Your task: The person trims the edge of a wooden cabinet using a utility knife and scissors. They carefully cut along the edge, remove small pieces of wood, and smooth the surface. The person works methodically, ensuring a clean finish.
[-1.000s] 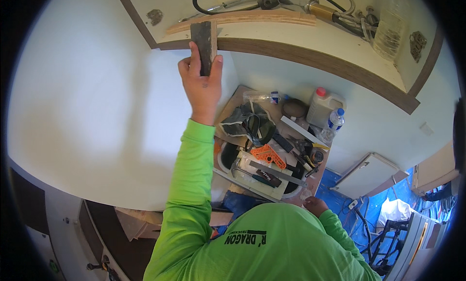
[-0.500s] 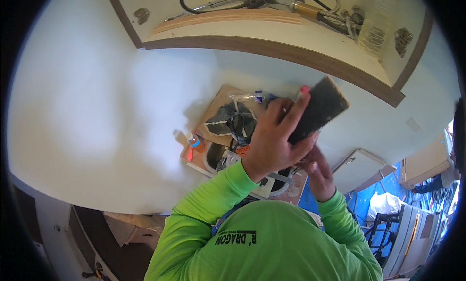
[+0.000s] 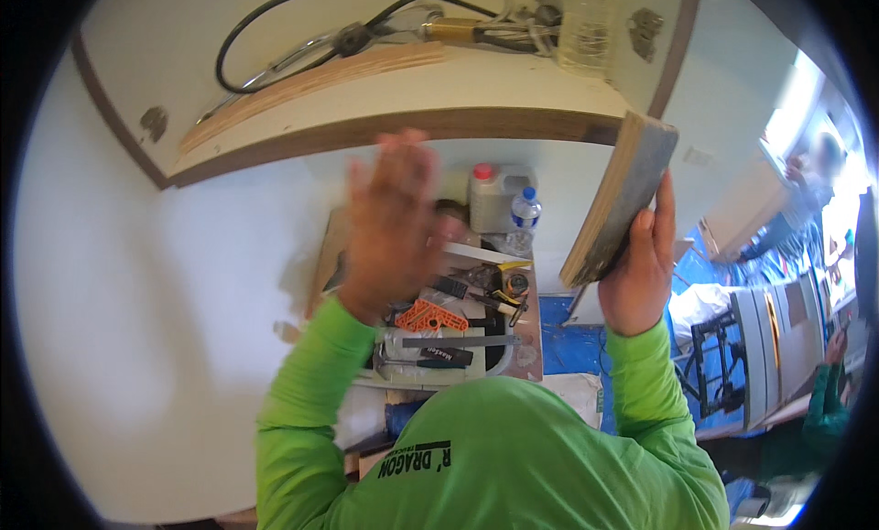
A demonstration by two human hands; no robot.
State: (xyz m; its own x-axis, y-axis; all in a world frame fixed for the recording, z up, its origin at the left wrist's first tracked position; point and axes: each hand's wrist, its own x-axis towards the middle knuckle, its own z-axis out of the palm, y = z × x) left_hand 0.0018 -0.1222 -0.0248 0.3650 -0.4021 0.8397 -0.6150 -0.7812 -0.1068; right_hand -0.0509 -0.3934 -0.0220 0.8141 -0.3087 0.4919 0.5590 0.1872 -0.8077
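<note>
My right hand (image 3: 641,278) grips a rectangular wooden block (image 3: 627,205) by its lower part, thumb and fingers on its dark grey face. The block is tilted, its pale layered edge toward the left and its top overlapping the cabinet's brown front edge (image 3: 439,124) in view. Raised to the left, my left hand (image 3: 394,232) is blurred by motion. Its fingers stretch upward and the thumb stands apart, with nothing visible in it. Behind and below it lie an orange plastic tool (image 3: 430,317) and a tape measure (image 3: 516,284).
Inside the cabinet are a black hose (image 3: 224,49), thin wood strips (image 3: 311,86) and a clear bottle (image 3: 586,31). A red-capped jug (image 3: 494,200) and a blue-capped water bottle (image 3: 525,210) stand by the wall. Blue sheeting (image 3: 558,338) covers the floor; other people are at right.
My left hand has come off the block and moved left. My right hand now holds the block alone, more upright. The view has shifted, showing more tools and people at right.
</note>
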